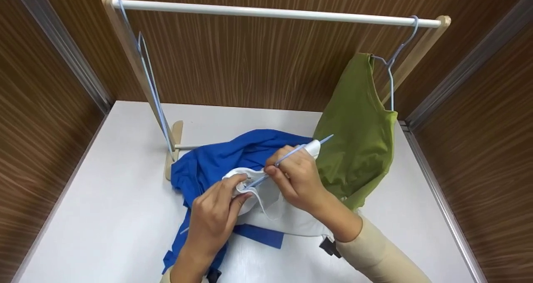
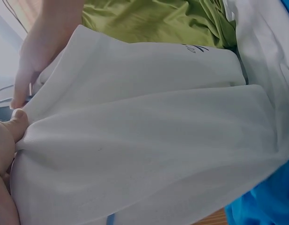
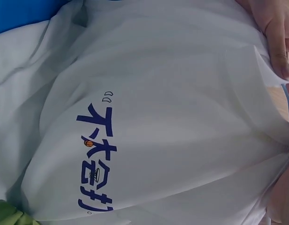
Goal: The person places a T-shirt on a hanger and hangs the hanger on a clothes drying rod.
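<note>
A white T-shirt (image 1: 270, 212), printed with dark blue characters (image 3: 97, 154) on its front, is spread under both hands. My left hand (image 1: 212, 212) pinches the shirt's neckband (image 3: 242, 84) between thumb and fingers. Beside it, my right hand (image 1: 297, 176) grips a light blue hanger (image 1: 291, 154) at the neck opening. One hanger arm slants up past the knuckles toward the upper right, while the lower part runs into the collar. A short blue piece of it (image 2: 110, 219) shows at the shirt's edge in the left wrist view.
A blue garment (image 1: 212, 162) lies under the shirt on the white table (image 1: 104, 191). Behind stands a rack with a white rail (image 1: 270, 12). A green sleeveless top (image 1: 358, 128) hangs at its right end, close to my right hand. Bare blue hangers (image 1: 152, 87) hang at the left.
</note>
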`<state>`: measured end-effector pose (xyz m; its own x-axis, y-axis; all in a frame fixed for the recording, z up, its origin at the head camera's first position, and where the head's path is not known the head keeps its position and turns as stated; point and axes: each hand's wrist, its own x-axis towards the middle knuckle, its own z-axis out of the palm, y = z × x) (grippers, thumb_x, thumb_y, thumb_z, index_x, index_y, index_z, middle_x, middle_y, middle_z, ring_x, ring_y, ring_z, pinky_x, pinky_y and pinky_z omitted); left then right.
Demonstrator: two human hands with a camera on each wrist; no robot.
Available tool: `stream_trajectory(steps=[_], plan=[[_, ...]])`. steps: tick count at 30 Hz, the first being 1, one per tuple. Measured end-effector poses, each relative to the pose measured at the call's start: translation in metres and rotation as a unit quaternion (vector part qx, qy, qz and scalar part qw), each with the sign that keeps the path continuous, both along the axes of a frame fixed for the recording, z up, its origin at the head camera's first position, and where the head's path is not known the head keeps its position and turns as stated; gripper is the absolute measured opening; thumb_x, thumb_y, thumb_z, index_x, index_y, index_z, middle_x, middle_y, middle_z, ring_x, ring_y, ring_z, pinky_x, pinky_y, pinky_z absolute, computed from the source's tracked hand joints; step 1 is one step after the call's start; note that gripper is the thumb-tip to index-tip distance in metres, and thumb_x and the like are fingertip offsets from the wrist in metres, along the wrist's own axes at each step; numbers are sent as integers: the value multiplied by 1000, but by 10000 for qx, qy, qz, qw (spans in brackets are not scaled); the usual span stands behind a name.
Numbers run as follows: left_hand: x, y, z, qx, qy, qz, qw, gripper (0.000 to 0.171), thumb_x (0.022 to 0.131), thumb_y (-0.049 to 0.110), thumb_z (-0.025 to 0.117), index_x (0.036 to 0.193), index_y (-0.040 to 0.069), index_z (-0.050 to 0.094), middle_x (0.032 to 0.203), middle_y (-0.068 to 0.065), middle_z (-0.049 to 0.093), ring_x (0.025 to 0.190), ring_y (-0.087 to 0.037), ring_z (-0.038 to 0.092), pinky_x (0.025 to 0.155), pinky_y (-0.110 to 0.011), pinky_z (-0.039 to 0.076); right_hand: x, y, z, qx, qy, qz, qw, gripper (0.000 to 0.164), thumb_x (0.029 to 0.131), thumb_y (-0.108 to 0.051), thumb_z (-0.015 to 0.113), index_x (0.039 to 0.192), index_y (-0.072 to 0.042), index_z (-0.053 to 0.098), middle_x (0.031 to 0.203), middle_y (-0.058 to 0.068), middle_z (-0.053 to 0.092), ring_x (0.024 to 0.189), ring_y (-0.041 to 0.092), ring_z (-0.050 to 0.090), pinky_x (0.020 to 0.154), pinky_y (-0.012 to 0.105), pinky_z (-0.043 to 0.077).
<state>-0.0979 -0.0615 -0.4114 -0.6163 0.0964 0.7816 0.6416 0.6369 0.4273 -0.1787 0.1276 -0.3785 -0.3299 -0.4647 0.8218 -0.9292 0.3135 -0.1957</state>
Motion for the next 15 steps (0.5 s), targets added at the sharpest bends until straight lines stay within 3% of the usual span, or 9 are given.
stream_trajectory(steps=[7,15], plan=[[-1,3,4,-95,112,-88,9999,21,84,18,68,103,10,65,95,4,64,86,-8,62,69,-24,52,4,-6,-3,81,-16,257,9996,26,97,-26,45,84,-11,63,75,-5,59,69,11,53,62,28,41],[-2,8,2,-232,160,-75,9996,19,84,17,68,101,7,67,91,2,65,83,-9,62,68,-23,52,9,-9,-4,390,-35,432,9983,28,97,-27,45,90,-13,67,83,-7,64,73,8,54,61,25,42]])
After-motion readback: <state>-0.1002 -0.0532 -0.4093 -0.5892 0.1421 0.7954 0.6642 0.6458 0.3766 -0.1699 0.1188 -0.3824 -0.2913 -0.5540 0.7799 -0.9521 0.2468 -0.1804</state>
